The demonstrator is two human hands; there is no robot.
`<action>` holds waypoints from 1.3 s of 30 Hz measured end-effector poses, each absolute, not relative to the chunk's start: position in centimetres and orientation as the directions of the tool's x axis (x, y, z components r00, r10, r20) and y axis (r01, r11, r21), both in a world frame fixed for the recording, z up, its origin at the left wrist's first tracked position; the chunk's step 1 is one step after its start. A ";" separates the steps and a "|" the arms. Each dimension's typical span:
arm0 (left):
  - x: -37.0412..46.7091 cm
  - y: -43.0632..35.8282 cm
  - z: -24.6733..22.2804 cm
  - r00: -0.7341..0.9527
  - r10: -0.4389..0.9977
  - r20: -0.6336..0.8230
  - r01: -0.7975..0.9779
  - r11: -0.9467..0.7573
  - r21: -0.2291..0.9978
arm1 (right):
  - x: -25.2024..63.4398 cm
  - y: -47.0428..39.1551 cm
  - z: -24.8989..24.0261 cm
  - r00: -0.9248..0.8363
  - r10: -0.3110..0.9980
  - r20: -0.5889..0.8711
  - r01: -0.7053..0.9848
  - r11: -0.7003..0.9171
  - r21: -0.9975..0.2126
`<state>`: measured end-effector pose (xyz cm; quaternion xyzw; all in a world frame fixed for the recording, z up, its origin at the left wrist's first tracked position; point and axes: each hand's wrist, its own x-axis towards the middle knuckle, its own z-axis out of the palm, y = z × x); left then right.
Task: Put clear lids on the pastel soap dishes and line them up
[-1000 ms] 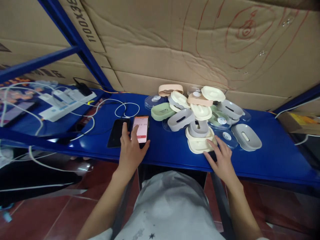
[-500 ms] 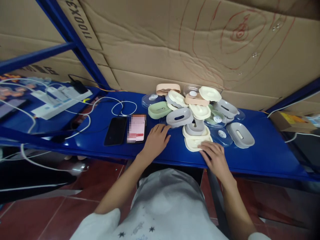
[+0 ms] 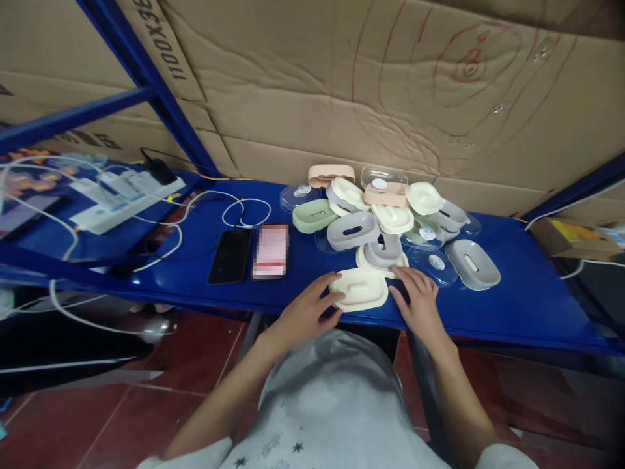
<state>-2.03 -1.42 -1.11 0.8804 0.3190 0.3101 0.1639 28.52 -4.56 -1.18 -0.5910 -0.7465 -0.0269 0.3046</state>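
Observation:
My left hand (image 3: 312, 307) has its fingers and thumb on the left edge of a cream oval tray (image 3: 361, 288), which looks like a soap dish part with a raised middle. My right hand (image 3: 418, 301) is open, thumb apart from the fingers, just right of that tray. Its fingertips reach a second cream tray (image 3: 362, 258), which lies partly under a grey slotted dish (image 3: 383, 253). Behind stands a pile with another grey slotted dish (image 3: 352, 242), a green dish (image 3: 311, 225), a peach dish (image 3: 332, 173) and a clear lid (image 3: 300, 197).
A grey dish (image 3: 473, 266) lies at the right of the pile. Two phones, one dark (image 3: 230, 257) and one lit (image 3: 271, 251), lie to the left. White cables and a power strip (image 3: 117, 212) are further left. A cardboard wall (image 3: 273, 98) rises behind the blue table (image 3: 527, 293).
The front cream tray has moved left, away from under the right hand. My left hand has come down toward me and taken its left edge. My right hand now has the thumb spread.

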 end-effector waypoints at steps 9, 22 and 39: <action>-2.3 -1.3 -1.1 0.541 0.711 0.448 0.457 -0.696 0.554 | 25.8 -5.4 -0.1 -0.383 0.828 0.409 0.704 0.548 -0.451; -1.7 -1.7 -1.1 0.626 0.602 0.496 0.532 -0.795 0.292 | 29.1 -5.7 0.8 -0.214 0.837 0.503 0.811 0.440 -0.387; -3.0 -1.4 -0.6 0.634 0.557 0.536 0.327 -0.822 0.467 | 26.5 -1.4 0.6 -0.103 0.772 0.627 0.946 0.270 -0.178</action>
